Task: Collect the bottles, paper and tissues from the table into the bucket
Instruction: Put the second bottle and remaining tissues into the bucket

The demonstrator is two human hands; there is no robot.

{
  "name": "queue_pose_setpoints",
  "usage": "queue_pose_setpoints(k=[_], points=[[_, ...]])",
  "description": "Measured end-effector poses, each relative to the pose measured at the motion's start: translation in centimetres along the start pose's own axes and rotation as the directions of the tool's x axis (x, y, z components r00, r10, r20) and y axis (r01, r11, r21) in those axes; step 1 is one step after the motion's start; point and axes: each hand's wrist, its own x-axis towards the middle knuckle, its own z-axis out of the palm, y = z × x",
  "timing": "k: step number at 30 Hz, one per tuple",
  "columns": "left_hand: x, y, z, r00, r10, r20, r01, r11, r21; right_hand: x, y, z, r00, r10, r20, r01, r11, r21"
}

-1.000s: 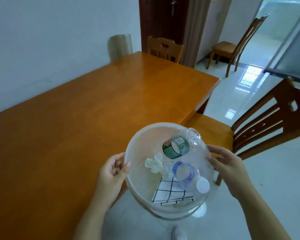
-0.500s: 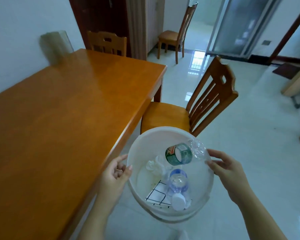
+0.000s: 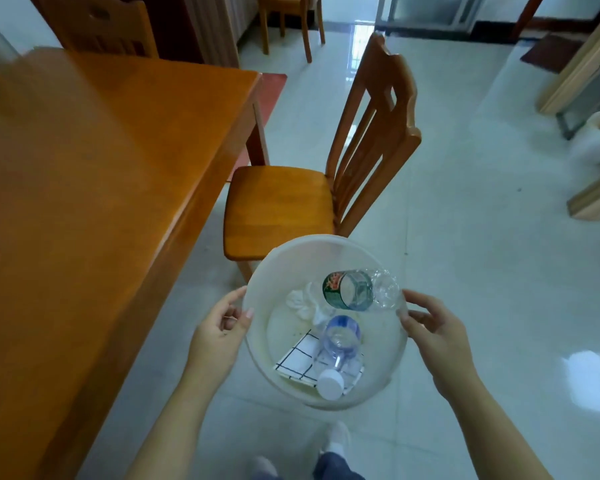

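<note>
I hold a white translucent bucket [image 3: 278,261] over the floor, to the right of the table. My left hand [image 3: 219,332] grips its left rim and my right hand [image 3: 430,332] grips its right rim. Inside lie a clear bottle with a green label [image 3: 352,291], a clear bottle with a blue label and white cap [image 3: 338,344], a crumpled white tissue [image 3: 303,304] and a sheet of white paper with a black grid [image 3: 297,360].
The orange wooden table [image 3: 94,188] fills the left side, its top bare. A wooden chair [image 3: 281,206] stands just beyond the bucket, its back toward the right. More chairs stand farther back. Glossy tiled floor [image 3: 482,258] spreads to the right. My feet show below the bucket.
The bucket has moved off the table edge and now hangs over the floor beside the chair. My view has swung right and down. Both hands keep their grip on the rim.
</note>
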Motion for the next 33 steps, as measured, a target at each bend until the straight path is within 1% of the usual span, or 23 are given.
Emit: queue_pose_setpoints(k=[6, 14, 16, 19, 25, 29, 33], points=[[4.3, -8.1, 3.6, 0.993, -0.112, 0.040, 0.110, 0.993, 0.042, 4.3, 8.4, 2.8, 0.992, 0.116, -0.056, -0.117, 0.993, -0.018], [9.8, -23.4, 8.5, 0.975, -0.214, 0.067, 0.202, 0.967, 0.156, 9.7, 24.3, 8.1, 0.954, 0.271, -0.129, -0.273, 0.962, 0.004], [10.6, -27.3, 9.9, 0.971, -0.227, 0.076, 0.211, 0.960, 0.182, 10.9, 28.4, 9.1, 0.948, 0.288, -0.138, -0.291, 0.957, -0.004], [11.8, -32.7, 11.7, 0.958, -0.268, 0.100, 0.249, 0.953, 0.171, 12.6, 34.2, 10.6, 0.935, 0.324, -0.142, -0.331, 0.943, -0.030], [13.4, -43.2, 14.9, 0.942, -0.328, 0.076, 0.310, 0.933, 0.185, 15.0, 44.5, 13.0, 0.924, 0.363, -0.119, -0.370, 0.928, -0.037], [14.6, -48.5, 17.0, 0.932, -0.354, 0.081, 0.328, 0.916, 0.229, 16.5, 50.3, 14.1, 0.908, 0.394, -0.140, -0.402, 0.915, -0.030], [15.8, -52.3, 18.9, 0.933, -0.352, 0.071, 0.320, 0.906, 0.278, 17.1, 55.0, 15.7, 0.891, 0.402, -0.210, -0.414, 0.910, -0.016]])
